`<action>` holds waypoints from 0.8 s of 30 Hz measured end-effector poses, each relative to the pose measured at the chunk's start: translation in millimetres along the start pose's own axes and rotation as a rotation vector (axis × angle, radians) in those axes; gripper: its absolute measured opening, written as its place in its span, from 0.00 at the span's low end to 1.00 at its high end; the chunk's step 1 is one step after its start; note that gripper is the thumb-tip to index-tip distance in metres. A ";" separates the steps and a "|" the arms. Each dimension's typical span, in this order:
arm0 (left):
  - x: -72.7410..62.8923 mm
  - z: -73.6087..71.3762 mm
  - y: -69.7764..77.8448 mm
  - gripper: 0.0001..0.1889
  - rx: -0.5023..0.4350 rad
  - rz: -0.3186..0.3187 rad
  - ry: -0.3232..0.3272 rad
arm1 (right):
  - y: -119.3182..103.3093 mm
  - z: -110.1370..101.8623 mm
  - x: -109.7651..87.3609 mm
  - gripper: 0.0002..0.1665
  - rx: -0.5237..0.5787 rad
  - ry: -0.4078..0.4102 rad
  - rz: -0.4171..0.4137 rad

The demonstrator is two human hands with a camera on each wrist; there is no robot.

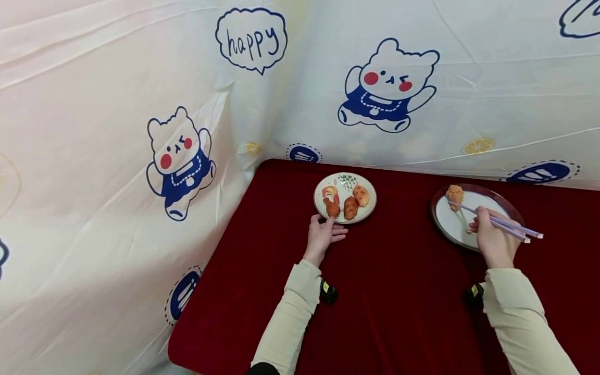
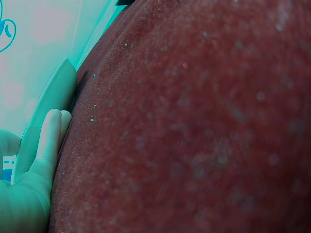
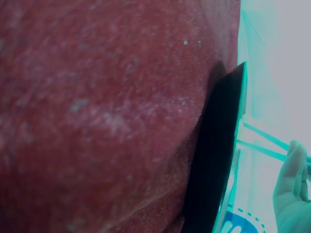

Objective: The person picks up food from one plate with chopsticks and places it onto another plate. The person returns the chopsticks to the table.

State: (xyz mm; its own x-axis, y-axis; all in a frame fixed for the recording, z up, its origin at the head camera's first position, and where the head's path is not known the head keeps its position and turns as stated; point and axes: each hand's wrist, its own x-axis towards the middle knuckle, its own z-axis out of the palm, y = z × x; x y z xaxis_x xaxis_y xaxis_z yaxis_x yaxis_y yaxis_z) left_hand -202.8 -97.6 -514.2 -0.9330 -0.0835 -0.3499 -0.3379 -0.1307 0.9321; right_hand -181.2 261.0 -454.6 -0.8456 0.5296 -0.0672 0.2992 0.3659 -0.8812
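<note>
My left hand (image 1: 321,237) is at the near edge of a small white plate (image 1: 323,179) with a printed pattern. Its thumb lies over the rim, and the other fingers stretch along the plate's outer side, as the left wrist view shows. On this plate lie fried chicken pieces (image 1: 350,208). My right hand (image 1: 496,240) holds a pair of purple chopsticks (image 1: 508,225) over a larger white plate (image 1: 450,221) with a brown rim. The chopstick tips meet a fried chicken piece (image 1: 454,195) at that plate's far left. Whether they pinch it I cannot tell.
Both plates stand on a dark red tablecloth (image 1: 394,291), near its far edge. White printed curtains (image 1: 300,94) hang behind and to the left of the table. Dark wrist cameras (image 1: 328,292) sit at both cuffs, close above the cloth.
</note>
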 end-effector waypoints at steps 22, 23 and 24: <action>-1.1 -0.4 0.0 0.31 0.006 0.009 0.002 | -7.8 -4.2 0.1 0.11 0.461 0.022 0.235; -0.8 -0.4 -0.2 0.31 0.006 0.010 0.002 | -8.1 -4.6 0.2 0.12 0.463 0.020 0.240; -0.6 -0.5 -0.3 0.31 0.006 0.012 0.002 | -8.3 -4.9 0.3 0.12 0.463 0.020 0.242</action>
State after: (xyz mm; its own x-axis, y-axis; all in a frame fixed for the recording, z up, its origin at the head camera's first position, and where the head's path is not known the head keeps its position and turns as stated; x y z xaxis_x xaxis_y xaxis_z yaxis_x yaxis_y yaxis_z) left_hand -202.1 -98.0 -514.3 -0.9367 -0.0869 -0.3392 -0.3276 -0.1243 0.9366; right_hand -181.7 261.9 -445.0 -0.7667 0.5729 -0.2896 0.2542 -0.1434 -0.9565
